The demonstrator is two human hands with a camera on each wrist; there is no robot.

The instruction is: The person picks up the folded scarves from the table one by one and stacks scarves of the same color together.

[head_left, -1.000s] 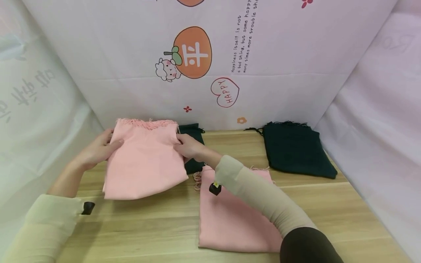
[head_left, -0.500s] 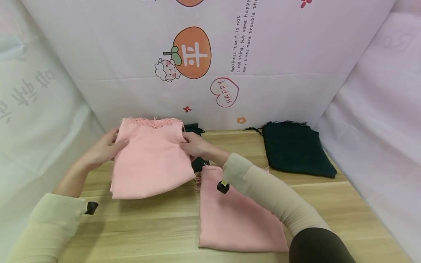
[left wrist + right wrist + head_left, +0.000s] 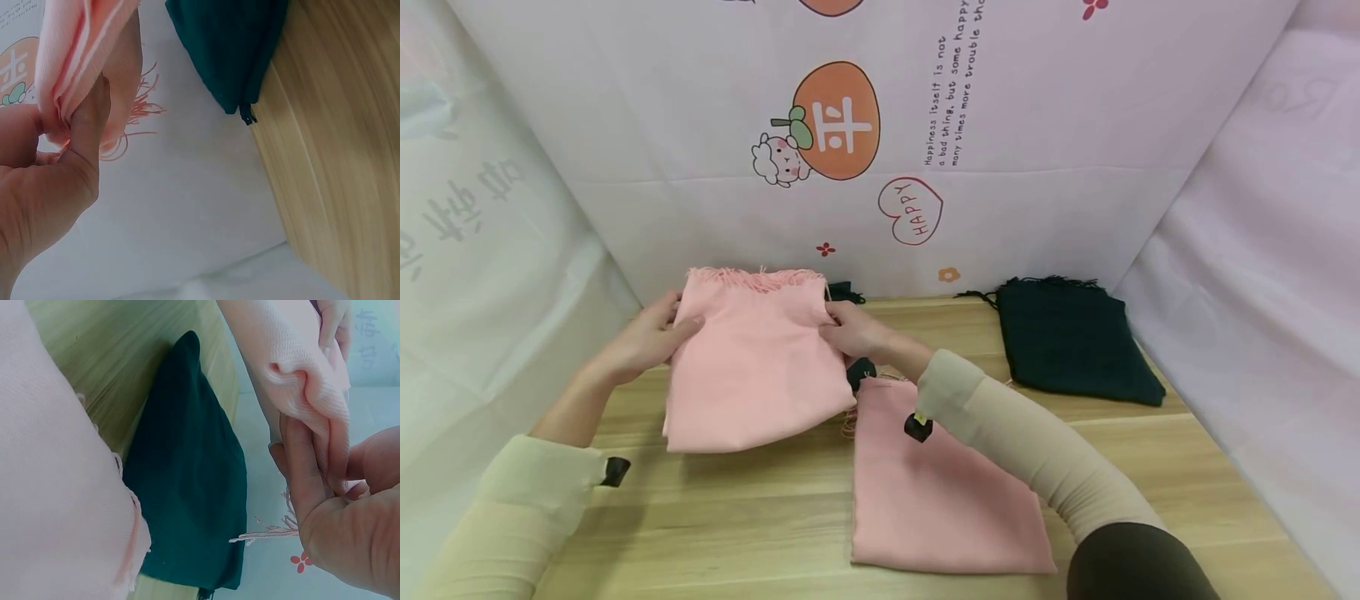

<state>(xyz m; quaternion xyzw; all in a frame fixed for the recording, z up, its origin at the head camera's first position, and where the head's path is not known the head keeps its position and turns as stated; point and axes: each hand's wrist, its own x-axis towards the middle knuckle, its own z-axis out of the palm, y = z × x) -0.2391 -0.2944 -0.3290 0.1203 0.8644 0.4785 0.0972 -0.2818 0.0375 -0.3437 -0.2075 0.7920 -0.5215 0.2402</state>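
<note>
Here, left grip (image 3: pixel 649 337) and right grip (image 3: pixel 859 331) pinch pink cloth (image 3: pixel 760 367) above a wooden table (image 3: pixel 737 525), white sheeting (image 3: pixel 1060 125) behind.

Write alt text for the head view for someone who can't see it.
The left hand and right hand hold a folded, fringed pink cloth above a wooden table, partly hiding a dark green cloth. A second pink cloth lies front centre, another green cloth at back right.

The table (image 3: pixel 737 517) is light wood. White walls (image 3: pixel 505 258) stand left, right and far. The far wall (image 3: pixel 677 100) has an orange fruit picture (image 3: pixel 837 121).
</note>
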